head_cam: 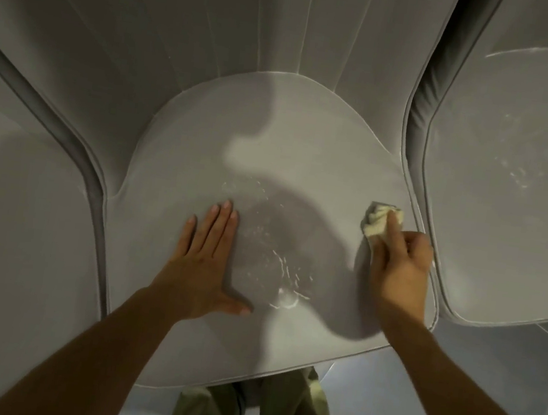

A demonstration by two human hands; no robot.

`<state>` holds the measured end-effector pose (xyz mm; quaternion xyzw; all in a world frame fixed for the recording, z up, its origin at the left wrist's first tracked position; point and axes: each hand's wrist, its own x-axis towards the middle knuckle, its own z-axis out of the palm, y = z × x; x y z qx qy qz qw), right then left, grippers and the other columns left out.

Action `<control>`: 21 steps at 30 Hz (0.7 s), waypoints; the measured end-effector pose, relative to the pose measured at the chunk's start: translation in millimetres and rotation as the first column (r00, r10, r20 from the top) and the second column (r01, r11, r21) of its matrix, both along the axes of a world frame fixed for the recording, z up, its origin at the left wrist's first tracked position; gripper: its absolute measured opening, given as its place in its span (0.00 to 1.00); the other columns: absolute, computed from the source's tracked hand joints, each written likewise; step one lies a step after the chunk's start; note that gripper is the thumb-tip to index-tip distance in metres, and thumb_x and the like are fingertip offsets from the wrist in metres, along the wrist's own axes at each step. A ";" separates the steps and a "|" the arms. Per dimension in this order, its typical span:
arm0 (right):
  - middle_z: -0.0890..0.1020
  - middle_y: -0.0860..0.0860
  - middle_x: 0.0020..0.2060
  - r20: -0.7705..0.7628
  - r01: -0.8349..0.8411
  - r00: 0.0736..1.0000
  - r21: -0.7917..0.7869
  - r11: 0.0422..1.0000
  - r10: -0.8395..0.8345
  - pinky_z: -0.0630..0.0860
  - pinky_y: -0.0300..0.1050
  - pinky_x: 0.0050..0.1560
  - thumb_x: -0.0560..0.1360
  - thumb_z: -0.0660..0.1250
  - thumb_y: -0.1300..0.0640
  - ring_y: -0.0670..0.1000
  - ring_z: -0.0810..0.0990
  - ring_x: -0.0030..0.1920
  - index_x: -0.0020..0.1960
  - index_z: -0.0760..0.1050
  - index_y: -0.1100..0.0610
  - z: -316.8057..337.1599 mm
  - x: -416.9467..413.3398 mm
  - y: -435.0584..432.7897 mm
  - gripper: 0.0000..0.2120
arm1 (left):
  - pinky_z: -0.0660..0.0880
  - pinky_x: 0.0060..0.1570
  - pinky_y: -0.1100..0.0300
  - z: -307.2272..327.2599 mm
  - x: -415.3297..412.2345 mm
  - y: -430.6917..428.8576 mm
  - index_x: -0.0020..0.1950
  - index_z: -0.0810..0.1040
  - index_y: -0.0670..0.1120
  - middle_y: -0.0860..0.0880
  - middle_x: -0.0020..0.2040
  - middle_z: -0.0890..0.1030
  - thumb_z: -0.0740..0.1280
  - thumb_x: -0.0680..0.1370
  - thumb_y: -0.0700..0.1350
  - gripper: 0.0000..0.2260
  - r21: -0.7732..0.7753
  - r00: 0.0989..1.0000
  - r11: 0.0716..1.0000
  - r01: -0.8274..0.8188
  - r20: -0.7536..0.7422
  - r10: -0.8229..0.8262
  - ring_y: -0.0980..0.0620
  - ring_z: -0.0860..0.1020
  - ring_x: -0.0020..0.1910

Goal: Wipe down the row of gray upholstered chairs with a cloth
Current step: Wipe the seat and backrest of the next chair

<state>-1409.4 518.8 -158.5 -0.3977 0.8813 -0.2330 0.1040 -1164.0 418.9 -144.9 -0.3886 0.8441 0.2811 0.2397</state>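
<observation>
Middle gray seat (309, 135) streaked white, neighbour chairs (512, 167) cropped, tiled floor (415, 397) below. Left hand (203, 264) flat, fingers straight, on seat; right hand (403, 268) bunches cloth (379, 222), partly hiding it.

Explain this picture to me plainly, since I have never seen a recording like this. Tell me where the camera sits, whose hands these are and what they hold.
There is no machine here. The one picture comes from a wide-angle camera worn on a person's head, looking down at their own arms. Below them is the rounded seat of a gray upholstered chair, with whitish wet-looking streaks near its middle. The left hand lies flat on the seat, fingers straight, holding nothing. The right hand grips a small crumpled cream cloth against the seat's right side. The left neighbouring seat and the right neighbouring seat are the same kind of chair. At the bottom are the person's olive trousers and a gray tiled floor.
</observation>
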 end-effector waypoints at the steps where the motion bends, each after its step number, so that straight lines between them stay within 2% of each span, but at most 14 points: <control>1: 0.71 0.61 0.54 0.001 -0.005 1.000 0.000 1.000 0.005 0.67 0.50 0.51 0.77 0.58 0.64 0.59 0.68 0.53 0.64 0.74 0.59 -4.6 15.7 3.5 0.16 | 0.18 0.62 0.57 -0.3 0.2 2.4 0.67 0.18 0.45 0.49 0.67 0.17 0.46 0.52 0.80 0.61 0.004 1.000 1.000 -0.008 0.001 0.008 0.54 0.19 0.66; 3: 0.68 0.58 0.53 0.010 -0.182 0.983 -0.032 0.983 0.182 0.68 0.53 0.50 0.72 0.56 0.66 0.58 0.66 0.51 0.61 0.74 0.62 -14.5 63.3 10.4 0.18 | 0.19 0.63 0.56 -2.4 -1.4 6.3 0.68 0.20 0.45 0.50 0.68 0.19 0.47 0.52 0.79 0.62 0.000 0.999 0.999 -0.045 -0.019 0.045 0.54 0.20 0.67; 4: 0.67 0.57 0.51 -0.003 -0.285 0.959 -0.036 0.958 0.285 0.67 0.52 0.50 0.71 0.57 0.65 0.58 0.66 0.49 0.62 0.73 0.62 -17.0 85.7 13.3 0.20 | 0.19 0.64 0.56 -3.4 -1.7 8.4 0.68 0.21 0.45 0.50 0.69 0.21 0.48 0.52 0.79 0.61 -0.009 0.998 0.998 -0.056 -0.027 0.056 0.54 0.21 0.68; 6: 0.70 0.56 0.48 -0.006 -0.350 0.937 -0.032 0.936 0.350 0.67 0.47 0.48 0.72 0.59 0.59 0.55 0.66 0.46 0.64 0.73 0.60 -18.9 109.3 14.2 0.21 | 0.20 0.64 0.57 -3.6 -0.7 11.9 0.69 0.22 0.46 0.50 0.70 0.22 0.48 0.52 0.79 0.61 -0.029 0.997 0.997 -0.067 -0.046 0.066 0.54 0.21 0.68; 8: 0.74 0.58 0.45 0.081 -0.334 0.937 -0.073 0.940 0.340 0.70 0.48 0.46 0.75 0.57 0.54 0.55 0.69 0.44 0.64 0.74 0.60 -11.8 103.8 11.7 0.20 | 0.21 0.65 0.57 -3.0 4.1 16.1 0.69 0.22 0.47 0.50 0.71 0.23 0.47 0.53 0.80 0.60 -0.054 0.996 0.996 -0.073 -0.056 0.070 0.55 0.21 0.68; 9: 0.75 0.59 0.45 0.081 -0.338 0.935 -0.099 0.936 0.346 0.73 0.50 0.46 0.76 0.56 0.53 0.56 0.71 0.44 0.64 0.75 0.60 -5.3 92.3 11.6 0.20 | 0.22 0.66 0.56 -3.2 8.1 18.5 0.70 0.22 0.49 0.50 0.71 0.24 0.47 0.54 0.80 0.59 -0.069 0.995 0.994 -0.079 -0.058 0.075 0.54 0.21 0.68; 11: 0.73 0.57 0.43 -0.007 -0.319 0.947 -0.139 0.937 0.321 0.71 0.47 0.47 0.77 0.59 0.53 0.55 0.72 0.43 0.64 0.75 0.58 0.8 58.2 14.4 0.19 | 0.25 0.67 0.53 -3.7 17.7 23.1 0.69 0.20 0.55 0.49 0.71 0.24 0.47 0.54 0.81 0.57 -0.079 0.993 0.991 -0.107 -0.063 0.102 0.54 0.22 0.69; 12: 0.71 0.54 0.42 -0.057 -0.259 0.966 -0.149 0.954 0.254 0.68 0.46 0.48 0.76 0.61 0.52 0.52 0.70 0.42 0.62 0.77 0.54 1.2 35.3 18.0 0.16 | 0.26 0.68 0.51 -3.9 22.8 25.6 0.68 0.20 0.58 0.49 0.72 0.25 0.47 0.54 0.82 0.56 -0.081 0.990 0.988 -0.129 -0.066 0.124 0.53 0.22 0.69; 13: 0.70 0.51 0.40 -0.125 -0.164 0.981 -0.137 0.977 0.147 0.67 0.47 0.49 0.75 0.63 0.48 0.50 0.69 0.41 0.55 0.79 0.47 0.0 11.9 21.4 0.12 | 0.27 0.68 0.49 -5.2 27.8 28.7 0.69 0.21 0.58 0.48 0.72 0.25 0.45 0.54 0.83 0.56 -0.084 0.987 0.985 -0.152 -0.063 0.147 0.52 0.23 0.70; 14: 0.71 0.50 0.39 -0.195 -0.033 0.981 -0.082 0.996 0.017 0.69 0.51 0.49 0.74 0.65 0.44 0.49 0.69 0.40 0.47 0.79 0.44 -0.7 -6.8 24.8 0.06 | 0.28 0.69 0.48 -6.1 31.3 31.4 0.71 0.22 0.57 0.48 0.73 0.26 0.43 0.53 0.85 0.57 -0.086 0.985 0.982 -0.171 -0.050 0.167 0.50 0.24 0.71; 15: 0.72 0.52 0.39 -0.168 0.108 0.979 -0.047 0.993 -0.115 0.71 0.56 0.51 0.74 0.65 0.44 0.51 0.70 0.40 0.44 0.77 0.46 1.2 -19.8 27.0 0.06 | 0.27 0.69 0.48 -7.0 33.6 33.2 0.72 0.25 0.55 0.47 0.73 0.27 0.41 0.52 0.85 0.59 -0.089 0.983 0.979 -0.184 -0.034 0.182 0.49 0.25 0.71; 17: 0.73 0.61 0.46 -0.054 0.193 0.979 -0.041 0.980 -0.195 0.69 0.55 0.54 0.77 0.64 0.55 0.59 0.72 0.46 0.56 0.77 0.55 -6.8 -17.8 34.5 0.10 | 0.22 0.66 0.50 -8.8 33.1 36.5 0.73 0.26 0.51 0.47 0.72 0.25 0.38 0.50 0.86 0.61 -0.089 0.979 0.975 -0.202 -0.004 0.203 0.48 0.24 0.70; 19: 0.72 0.65 0.51 -0.054 0.097 0.993 -0.068 0.993 -0.101 0.67 0.53 0.50 0.75 0.60 0.64 0.61 0.69 0.48 0.63 0.73 0.62 -12.6 27.0 30.1 0.17 | 0.17 0.60 0.52 -10.9 30.1 37.1 0.70 0.23 0.51 0.48 0.69 0.21 0.36 0.48 0.85 0.61 -0.087 0.974 0.971 -0.222 0.016 0.224 0.48 0.20 0.67; 21: 0.73 0.62 0.49 -0.079 -0.106 0.992 -0.090 0.990 0.099 0.66 0.51 0.44 0.72 0.58 0.62 0.58 0.66 0.45 0.63 0.70 0.61 -14.3 91.1 21.2 0.19 | 0.15 0.58 0.53 -11.4 26.8 36.4 0.68 0.19 0.52 0.49 0.67 0.18 0.39 0.47 0.85 0.61 -0.094 0.973 0.970 -0.226 0.021 0.229 0.49 0.18 0.65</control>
